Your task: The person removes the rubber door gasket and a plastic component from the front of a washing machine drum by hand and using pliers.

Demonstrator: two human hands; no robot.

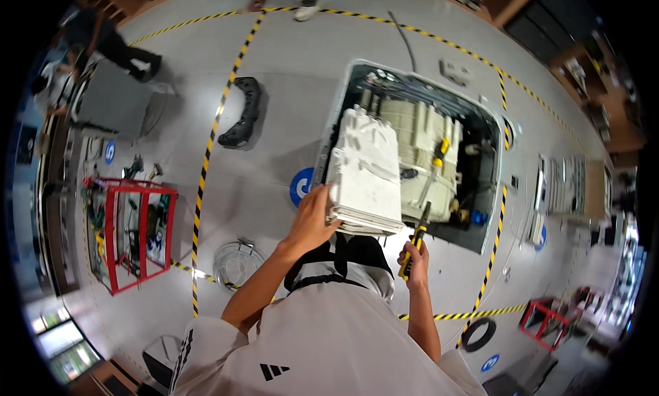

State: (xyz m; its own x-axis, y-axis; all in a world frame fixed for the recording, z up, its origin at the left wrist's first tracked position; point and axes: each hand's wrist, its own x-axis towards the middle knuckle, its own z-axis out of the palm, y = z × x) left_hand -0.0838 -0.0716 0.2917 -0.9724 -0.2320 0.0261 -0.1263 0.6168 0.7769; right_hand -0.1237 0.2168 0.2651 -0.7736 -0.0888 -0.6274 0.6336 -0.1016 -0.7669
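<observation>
My left hand grips the near left corner of a long white plastic housing, thumb over its edge. This housing lies lengthwise over the left side of an opened appliance cabinet. In my right hand is a pair of pliers with yellow-and-black handles. Their dark jaws point away from me, just right of the housing's near end. Farther in, a screwdriver with a yellow-and-black handle rests on the cream plastic tub inside the cabinet. The housing hides part of the cabinet's left side.
A black curved part lies on the floor to the left, near yellow-and-black tape. A red-framed tool cart and a clear round ring are nearer left. Other people are at the far left and top. A hose lies behind the cabinet.
</observation>
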